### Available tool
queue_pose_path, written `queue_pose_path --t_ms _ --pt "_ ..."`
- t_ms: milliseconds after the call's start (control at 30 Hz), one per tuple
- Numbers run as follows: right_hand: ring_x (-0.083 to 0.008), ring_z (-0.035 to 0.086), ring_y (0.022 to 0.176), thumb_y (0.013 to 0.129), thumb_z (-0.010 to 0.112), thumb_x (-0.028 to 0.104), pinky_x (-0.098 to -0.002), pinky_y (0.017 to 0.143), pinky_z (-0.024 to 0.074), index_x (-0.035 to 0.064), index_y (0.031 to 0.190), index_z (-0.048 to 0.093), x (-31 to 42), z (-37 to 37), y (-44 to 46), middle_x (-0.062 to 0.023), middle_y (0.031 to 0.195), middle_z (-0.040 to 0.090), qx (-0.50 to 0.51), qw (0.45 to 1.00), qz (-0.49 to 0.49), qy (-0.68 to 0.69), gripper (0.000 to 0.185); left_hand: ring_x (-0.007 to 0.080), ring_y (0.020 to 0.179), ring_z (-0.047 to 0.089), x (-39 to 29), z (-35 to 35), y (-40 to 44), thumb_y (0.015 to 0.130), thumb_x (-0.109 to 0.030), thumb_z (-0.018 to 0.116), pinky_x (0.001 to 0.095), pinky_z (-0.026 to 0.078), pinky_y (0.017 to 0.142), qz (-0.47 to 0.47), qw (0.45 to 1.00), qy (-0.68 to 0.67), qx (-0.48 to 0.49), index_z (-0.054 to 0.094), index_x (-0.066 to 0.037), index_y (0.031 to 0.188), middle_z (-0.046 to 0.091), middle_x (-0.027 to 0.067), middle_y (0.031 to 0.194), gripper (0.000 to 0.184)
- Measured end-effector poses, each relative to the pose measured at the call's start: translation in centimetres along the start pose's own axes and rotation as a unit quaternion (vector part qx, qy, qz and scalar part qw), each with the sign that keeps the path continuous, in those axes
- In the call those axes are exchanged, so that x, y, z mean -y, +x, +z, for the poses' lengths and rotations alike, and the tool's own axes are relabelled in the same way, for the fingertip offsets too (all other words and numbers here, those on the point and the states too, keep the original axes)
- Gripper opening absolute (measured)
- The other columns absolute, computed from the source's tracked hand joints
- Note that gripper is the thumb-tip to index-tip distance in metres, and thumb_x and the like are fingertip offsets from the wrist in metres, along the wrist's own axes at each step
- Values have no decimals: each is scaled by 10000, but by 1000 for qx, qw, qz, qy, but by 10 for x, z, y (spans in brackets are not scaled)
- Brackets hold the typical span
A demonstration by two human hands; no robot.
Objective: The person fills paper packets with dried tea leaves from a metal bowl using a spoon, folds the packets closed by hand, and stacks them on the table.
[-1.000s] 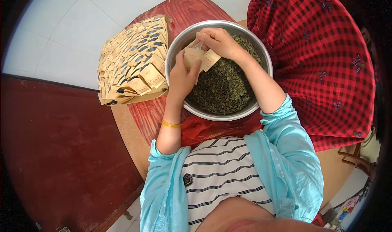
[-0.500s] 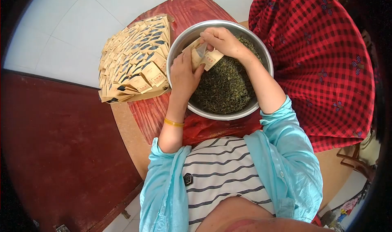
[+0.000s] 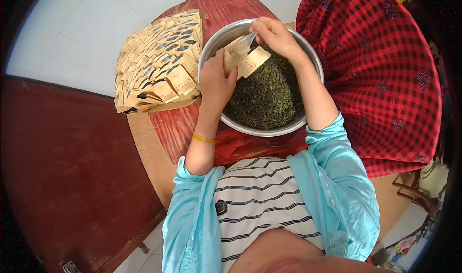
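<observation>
A metal bowl (image 3: 262, 132) holds dark green dried leaves (image 3: 272, 97). Over its left part, my left hand (image 3: 216, 78) is closed on a tan paper packet (image 3: 230, 61). My right hand (image 3: 274, 34) pinches a small translucent white bag (image 3: 247, 41), whose lower end meets the packet's opening. Another tan packet with red print (image 3: 256, 60) sticks out to the right of the held one, above the leaves. What supports it is hidden.
Left of the bowl, a cardboard tray (image 3: 166, 109) is packed with many tan packets. Both stand on a reddish wooden board (image 3: 171, 136). A dark red surface (image 3: 72, 172) lies at the left, and red checked cloth (image 3: 370, 90) covers something at the right.
My right hand has moved up and to the right, and more of the translucent bag shows above the packet. My left hand keeps its hold. The whole view has shifted slightly.
</observation>
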State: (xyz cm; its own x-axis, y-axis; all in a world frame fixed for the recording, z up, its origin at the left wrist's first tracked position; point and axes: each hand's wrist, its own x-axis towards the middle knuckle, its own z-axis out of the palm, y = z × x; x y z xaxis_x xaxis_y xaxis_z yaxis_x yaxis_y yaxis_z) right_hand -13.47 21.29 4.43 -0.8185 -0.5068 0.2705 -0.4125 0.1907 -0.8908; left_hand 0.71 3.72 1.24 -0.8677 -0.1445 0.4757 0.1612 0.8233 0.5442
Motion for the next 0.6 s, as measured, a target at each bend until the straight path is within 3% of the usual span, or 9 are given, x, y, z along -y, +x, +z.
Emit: queue_pose_path --t_ms 67,167,233,300,367,433,600 --pt "-57 526 646 1026 484 317 -222 598 432 42 929 652 -4 -7 1 22 696 575 -12 999 20 -23 336 362 968 610 6 5 2 779 -183 750 442 495 820 2 997 -40 -61 533 -54 1273 633 185 1033 555" --pt "-83 579 683 1017 494 304 -251 642 485 27 976 649 -15 -1 -3 -30 800 641 197 980 37 -2 321 368 996 609 5 2 4 783 -196 754 444 493 850 -17 996 -73 -56 525 -45 1281 634 190 1068 568" --pt "-142 638 747 994 515 278 -301 697 518 16 1022 647 7 15 -13 -74 866 682 283 950 71 -108 295 368 1026 604 3 0 4 784 -204 756 440 490 870 -17 994 -88 -58 517 -36 1290 628 195 1100 584" --pt "-200 671 814 961 551 245 -344 747 527 10 1039 648 20 31 -20 -111 900 697 298 920 27 -255 266 369 1055 598 3 0 4 786 -211 759 435 488 890 -18 993 -102 -61 509 -27 1298 621 200 1133 599" --pt "-204 686 789 932 551 197 -340 743 526 2 1011 676 11 49 -27 -112 889 709 319 913 -16 -254 244 367 1120 576 4 0 4 785 -217 761 423 474 936 -8 992 -107 -71 481 -9 1331 595 208 1203 648" --pt "-202 681 776 926 553 182 -339 736 526 -21 988 668 14 60 -30 -119 861 701 466 873 35 -139 241 366 1142 564 3 -2 5 786 -215 759 420 466 953 -13 991 -119 -61 470 -8 1344 584 210 1226 662" --pt "-204 671 731 945 543 209 -343 685 534 -21 953 672 11 47 -26 -108 795 681 461 882 69 -65 263 360 1199 535 3 -4 5 791 -205 758 409 441 1001 -30 988 -146 -32 438 4 1375 554 219 1285 698"
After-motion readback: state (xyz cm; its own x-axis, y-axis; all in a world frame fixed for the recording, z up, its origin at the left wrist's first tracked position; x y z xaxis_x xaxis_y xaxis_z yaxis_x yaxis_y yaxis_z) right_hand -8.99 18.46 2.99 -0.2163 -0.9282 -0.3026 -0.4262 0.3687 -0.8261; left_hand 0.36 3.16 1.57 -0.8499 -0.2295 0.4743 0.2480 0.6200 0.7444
